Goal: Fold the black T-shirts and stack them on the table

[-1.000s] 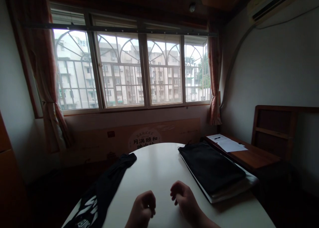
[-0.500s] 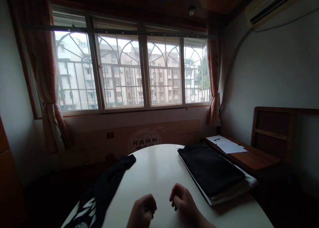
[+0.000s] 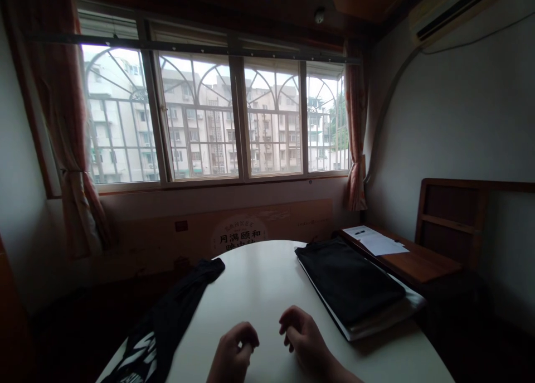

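Between the left and right edges of the white surface [image 3: 251, 285], the left hand [image 3: 233, 347] and right hand [image 3: 304, 338] are held just apart. The fingers of both are loosely curled, partly open, with nothing seen gripped; whether the surface is touched cannot be told. Over its left edge black cloth [image 3: 178, 310] is draped; by its right edge a black flat case [image 3: 349, 282] is laid on a pale stack [image 3: 376, 323].

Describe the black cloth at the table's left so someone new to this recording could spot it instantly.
Start at the white table. Along its left side, left of the left hand, lies a crumpled black cloth. Bold white print near its close end sets it apart from the flat black item on the right, which shows none.
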The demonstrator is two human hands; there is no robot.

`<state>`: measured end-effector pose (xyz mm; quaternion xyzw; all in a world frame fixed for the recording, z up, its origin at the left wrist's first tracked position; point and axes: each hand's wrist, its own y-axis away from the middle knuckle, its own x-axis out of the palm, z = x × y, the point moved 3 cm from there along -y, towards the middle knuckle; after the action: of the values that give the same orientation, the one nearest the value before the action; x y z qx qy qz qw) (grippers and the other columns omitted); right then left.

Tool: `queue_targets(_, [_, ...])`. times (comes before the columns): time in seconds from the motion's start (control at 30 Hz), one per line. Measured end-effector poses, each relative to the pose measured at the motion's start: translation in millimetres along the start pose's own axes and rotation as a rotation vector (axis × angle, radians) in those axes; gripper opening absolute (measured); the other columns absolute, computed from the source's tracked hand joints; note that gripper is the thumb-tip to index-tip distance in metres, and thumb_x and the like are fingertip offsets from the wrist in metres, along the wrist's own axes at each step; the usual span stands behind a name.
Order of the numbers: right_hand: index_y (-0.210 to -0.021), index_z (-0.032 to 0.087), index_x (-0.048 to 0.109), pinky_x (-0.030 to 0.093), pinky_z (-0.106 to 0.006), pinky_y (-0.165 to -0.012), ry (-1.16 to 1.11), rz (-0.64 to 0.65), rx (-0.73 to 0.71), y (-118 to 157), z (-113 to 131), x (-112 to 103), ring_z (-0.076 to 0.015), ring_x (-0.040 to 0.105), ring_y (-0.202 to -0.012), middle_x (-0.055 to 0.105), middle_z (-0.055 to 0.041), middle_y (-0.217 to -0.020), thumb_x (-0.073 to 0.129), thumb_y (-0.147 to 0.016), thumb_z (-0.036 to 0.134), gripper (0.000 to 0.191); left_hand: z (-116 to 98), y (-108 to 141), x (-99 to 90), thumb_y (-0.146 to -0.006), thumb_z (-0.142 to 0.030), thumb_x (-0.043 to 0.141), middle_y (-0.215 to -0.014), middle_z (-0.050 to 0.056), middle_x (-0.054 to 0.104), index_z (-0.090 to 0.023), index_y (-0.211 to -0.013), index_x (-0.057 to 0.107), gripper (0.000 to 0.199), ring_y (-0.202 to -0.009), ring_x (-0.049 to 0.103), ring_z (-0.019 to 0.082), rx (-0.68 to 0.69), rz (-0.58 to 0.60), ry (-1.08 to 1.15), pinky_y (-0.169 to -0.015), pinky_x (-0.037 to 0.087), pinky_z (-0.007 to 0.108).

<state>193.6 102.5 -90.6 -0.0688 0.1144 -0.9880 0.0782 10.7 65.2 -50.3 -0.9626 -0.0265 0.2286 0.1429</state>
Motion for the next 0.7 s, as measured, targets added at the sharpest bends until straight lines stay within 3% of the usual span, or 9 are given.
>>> queue_targets(0.2, [-0.081, 0.019, 0.062, 0.034, -0.020, -0.044, 0.042, -0.004, -0.012, -1.2, -0.7, -3.0, -0.0120, 0.052, -0.055, 0.058, 0.0008, -0.071, 0.049, -0.059, 0.019, 0.026, -3.7, -1.1, -4.2, -0.063, -0.019, 0.047, -0.074, 0.003, 0.059, -0.020, -0.062, 0.062, 0.015, -0.066, 0.054, 0.018, 0.066, -0.021, -0.054, -0.057, 0.037, 0.026])
queue_targets(0.37, [-0.083, 0.020, 0.064, 0.036, -0.020, -0.043, 0.073, -0.002, -0.058, -4.2, -4.5, -5.2, -0.0113, 0.045, -0.054, 0.046, 0.0042, -0.065, 0.051, -0.059, 0.017, 0.028, -5.2, -1.6, -8.2, -0.058, -0.018, 0.047, -0.074, 0.003, 0.058, -0.020, -0.061, 0.061, 0.015, -0.068, 0.055, 0.019, 0.058, -0.048, -0.076, -0.062, 0.041, 0.028])
queue_targets(0.7, [-0.084, 0.019, 0.064, 0.034, -0.021, -0.043, 0.047, 0.012, -0.070, -3.3, -6.3, -5.1, -0.0106, 0.038, -0.051, 0.039, 0.0068, -0.061, 0.046, -0.060, 0.018, 0.030, 0.3, -3.9, -8.5, -0.056, -0.018, 0.047, -0.076, 0.003, 0.057, -0.021, -0.062, 0.060, 0.015, -0.071, 0.058, 0.020, 0.051, -0.029, -0.073, -0.062, 0.045, 0.027])
